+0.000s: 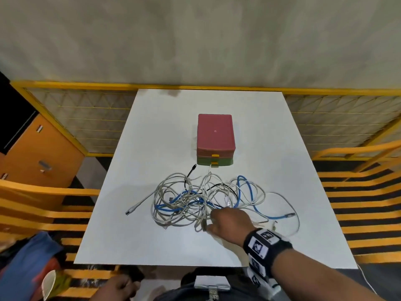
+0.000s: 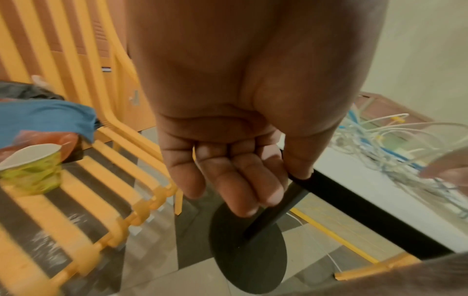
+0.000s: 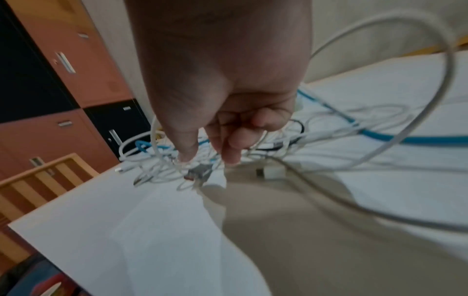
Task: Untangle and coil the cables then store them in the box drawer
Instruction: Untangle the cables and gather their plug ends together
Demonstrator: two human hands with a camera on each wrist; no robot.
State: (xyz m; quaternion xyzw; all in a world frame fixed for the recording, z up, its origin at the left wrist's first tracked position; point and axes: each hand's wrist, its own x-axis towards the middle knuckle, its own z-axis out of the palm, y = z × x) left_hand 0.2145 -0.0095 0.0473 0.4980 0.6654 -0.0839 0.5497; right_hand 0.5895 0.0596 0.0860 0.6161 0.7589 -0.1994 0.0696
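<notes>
The left hand [image 2: 228, 160] hangs below the near edge of the table [image 1: 165, 131], at about seven o'clock from the cable pile; its fingers are loosely curled and hold nothing. At nine o'clock from the pile a white cable [image 1: 140, 204] sticks out with its plug lying free. The cable pile [image 1: 195, 198] itself sits in the middle of the table: grey, white, blue and black cables looped through one another. At five o'clock of the pile the right hand [image 1: 230, 222] reaches in with fingers curled down; the wrist view shows thumb and fingertips closing among thin white strands, but whether one is actually pinched I cannot tell. The blue cable [image 1: 240, 192] arcs out toward three o'clock, its plug lying apart from the heap.

The risk, as I judge it, is pulling on one strand before finding its free end: the loops would tighten into knots, or the whole heap would drag toward the edge.

At twelve o'clock stands the drawer box [image 1: 216, 131], pink above green, both drawers closed; what they contain is hidden.
</notes>
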